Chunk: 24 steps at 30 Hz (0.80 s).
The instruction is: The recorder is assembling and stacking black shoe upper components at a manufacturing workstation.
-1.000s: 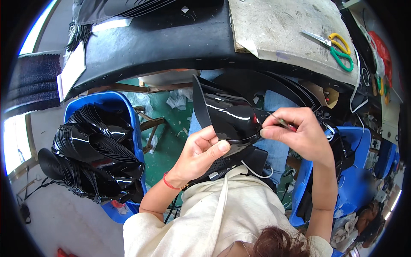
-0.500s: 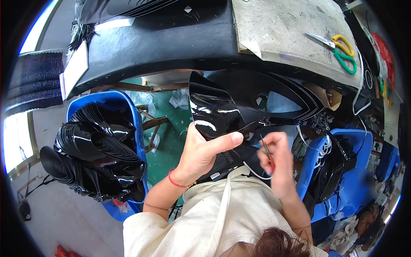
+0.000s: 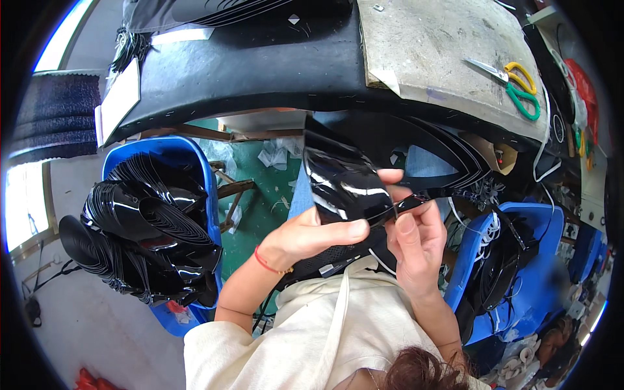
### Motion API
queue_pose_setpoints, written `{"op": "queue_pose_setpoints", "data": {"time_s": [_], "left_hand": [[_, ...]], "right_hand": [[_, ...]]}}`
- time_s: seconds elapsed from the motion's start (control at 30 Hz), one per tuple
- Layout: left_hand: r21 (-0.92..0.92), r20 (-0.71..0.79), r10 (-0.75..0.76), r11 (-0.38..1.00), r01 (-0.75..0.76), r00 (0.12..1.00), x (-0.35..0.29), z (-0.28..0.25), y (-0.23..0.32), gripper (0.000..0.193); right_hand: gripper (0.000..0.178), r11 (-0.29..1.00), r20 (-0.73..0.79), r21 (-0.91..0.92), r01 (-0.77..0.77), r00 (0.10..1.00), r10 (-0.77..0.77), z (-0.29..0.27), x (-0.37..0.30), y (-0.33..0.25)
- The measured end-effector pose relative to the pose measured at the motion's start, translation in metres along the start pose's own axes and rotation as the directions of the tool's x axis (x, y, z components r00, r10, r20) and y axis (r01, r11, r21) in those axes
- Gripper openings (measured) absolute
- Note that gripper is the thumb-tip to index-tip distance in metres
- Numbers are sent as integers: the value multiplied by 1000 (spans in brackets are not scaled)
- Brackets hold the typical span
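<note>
Across the upper part of the view, black-covered table (image 3: pixel 260 75). Below its left end, blue container (image 3: pixel 210 188) heaped with stacked black pieces (image 3: pixel 149 218), curved and shiny. On the opposite side, second blue container (image 3: pixel 549 224) with dark items (image 3: pixel 497 279) inside. On the table's right part, worn pale board (image 3: pixel 448 45). Between the containers, near the table's front edge, glossy black curved piece (image 3: pixel 344 179), held up above the lap. Left hand (image 3: pixel 312 237) grasping it, thumb along the lower edge. Right hand (image 3: pixel 419 250) at its right end, fingers bent; impossible to tell whether pinched on it. On the board, scissors (image 3: pixel 510 84) with yellow and green handles. Around the left wrist, red bracelet (image 3: pixel 265 261).
</note>
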<state>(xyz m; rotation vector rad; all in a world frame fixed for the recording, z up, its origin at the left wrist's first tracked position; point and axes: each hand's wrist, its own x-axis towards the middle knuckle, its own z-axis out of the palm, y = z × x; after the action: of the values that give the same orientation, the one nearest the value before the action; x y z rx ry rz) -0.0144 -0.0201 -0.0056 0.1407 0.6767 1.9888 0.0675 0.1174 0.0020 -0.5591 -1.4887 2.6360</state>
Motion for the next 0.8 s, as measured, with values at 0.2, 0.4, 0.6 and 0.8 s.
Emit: {"op": "queue_pose_setpoints", "data": {"time_s": [0.2,0.4,0.6,0.8], "left_hand": [[-189,75,-198,960,209,977,11,-9,-1,95],[-151,224,-137,973,173,965,15,-16,-5,76],[-105,204,-33,993,56,978,13,-21,-12,62],[-129,-43,47,990,-53,998,2,-20,11,62]], "right_hand": [[22,996,17,-65,69,998,-68,1,-2,-5],[30,997,69,-77,0,998,5,-1,0,-4],[57,978,235,-188,94,971,-49,-15,0,4],[31,700,9,-680,-219,952,306,-22,-15,-6]]}}
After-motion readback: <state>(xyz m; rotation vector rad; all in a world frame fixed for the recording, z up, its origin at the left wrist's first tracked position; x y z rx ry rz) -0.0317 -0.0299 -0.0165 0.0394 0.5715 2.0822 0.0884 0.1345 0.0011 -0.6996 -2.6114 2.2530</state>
